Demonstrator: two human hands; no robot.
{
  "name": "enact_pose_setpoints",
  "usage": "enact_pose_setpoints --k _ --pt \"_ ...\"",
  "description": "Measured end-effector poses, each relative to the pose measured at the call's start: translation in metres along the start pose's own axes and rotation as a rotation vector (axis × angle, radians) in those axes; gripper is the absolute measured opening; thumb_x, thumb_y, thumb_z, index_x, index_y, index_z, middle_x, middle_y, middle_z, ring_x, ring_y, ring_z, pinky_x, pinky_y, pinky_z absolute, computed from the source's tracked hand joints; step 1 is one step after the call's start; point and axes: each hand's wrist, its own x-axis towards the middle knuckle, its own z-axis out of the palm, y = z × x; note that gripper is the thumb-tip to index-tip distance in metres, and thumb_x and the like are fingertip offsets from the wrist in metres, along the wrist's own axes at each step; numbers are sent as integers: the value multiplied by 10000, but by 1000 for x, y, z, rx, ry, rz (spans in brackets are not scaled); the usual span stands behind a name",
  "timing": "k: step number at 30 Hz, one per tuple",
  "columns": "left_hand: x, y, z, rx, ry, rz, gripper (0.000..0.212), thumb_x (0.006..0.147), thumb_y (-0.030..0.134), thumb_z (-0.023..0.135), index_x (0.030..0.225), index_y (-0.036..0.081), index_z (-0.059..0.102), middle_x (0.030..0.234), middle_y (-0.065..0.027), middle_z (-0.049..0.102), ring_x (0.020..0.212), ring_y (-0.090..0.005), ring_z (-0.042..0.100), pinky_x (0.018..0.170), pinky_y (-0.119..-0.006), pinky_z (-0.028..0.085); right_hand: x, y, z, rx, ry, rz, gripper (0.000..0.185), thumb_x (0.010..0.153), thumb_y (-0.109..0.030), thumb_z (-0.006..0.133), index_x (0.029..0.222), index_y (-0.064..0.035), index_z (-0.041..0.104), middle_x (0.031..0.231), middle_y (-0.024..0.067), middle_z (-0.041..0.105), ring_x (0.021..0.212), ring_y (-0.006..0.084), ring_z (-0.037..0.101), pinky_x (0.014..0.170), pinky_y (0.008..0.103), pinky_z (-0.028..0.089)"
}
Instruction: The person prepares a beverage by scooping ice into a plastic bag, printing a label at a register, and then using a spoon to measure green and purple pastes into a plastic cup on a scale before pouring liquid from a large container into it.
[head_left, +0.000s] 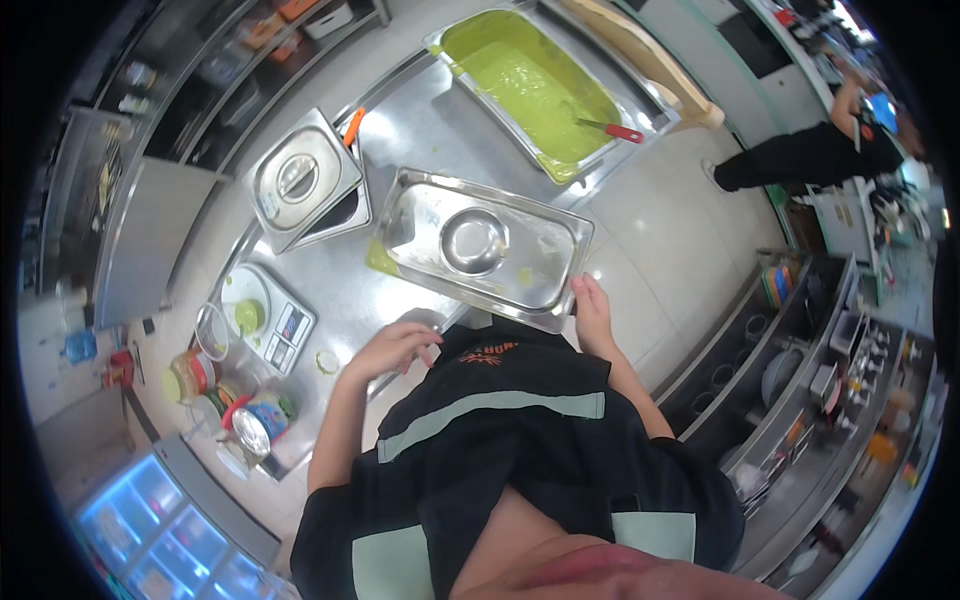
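My right hand (595, 315) grips the near right corner of a rectangular stainless steel pan lid (420, 232) with a round dish-shaped centre. Green smears mark the lid, and thick green paste (381, 259) shows at its left corner. It is tilted above the steel table's front edge. My left hand (397, 347) is near that same edge, apart from the lid, with slightly curled fingers and nothing visible in it. Farther back on the table, a deep steel pan (495, 112) contains bright green paste (525, 94). A red-handled utensil (619, 133) stands in the paste at its right end.
Left on the steel table (397, 112) are a lidded steel container (300, 176), an orange-handled utensil (354, 126), a digital scale (289, 322) holding green paste, and several jars and cans (262, 420). Shelving (750, 375) stands right. Another person (810, 161) is at the far right.
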Motion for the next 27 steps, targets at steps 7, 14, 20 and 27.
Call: enact_pose_setpoints --k 7,14,20,27 --pt "49 40 63 151 -203 240 176 871 157 522 957 30 607 743 -31 619 589 -95 497 557 -240 410 -92 -87 5 85 228 -296 301 965 -242 456 1033 39 542 948 62 613 868 94 566 759 238 451" --pt "98 91 94 -361 11 850 400 908 299 515 1206 37 459 1024 -127 585 804 -192 599 684 -359 505 -122 -115 36 717 282 -237 202 942 -212 465 926 -37 565 920 72 611 876 173 597 795 330 485" --pt "99 133 13 -274 314 951 351 897 298 523 1125 32 506 975 -113 595 737 -185 605 618 -310 503 -85 -148 75 853 -280 -116 205 932 -253 492 1047 -92 544 950 41 595 883 199 610 773 425 483" --pt "80 204 53 -621 454 909 385 908 331 488 1137 21 496 1038 -119 566 929 -201 568 764 -325 494 -14 -149 62 965 -365 -71 201 940 -204 482 1036 -44 556 958 64 626 882 217 637 774 413 521"
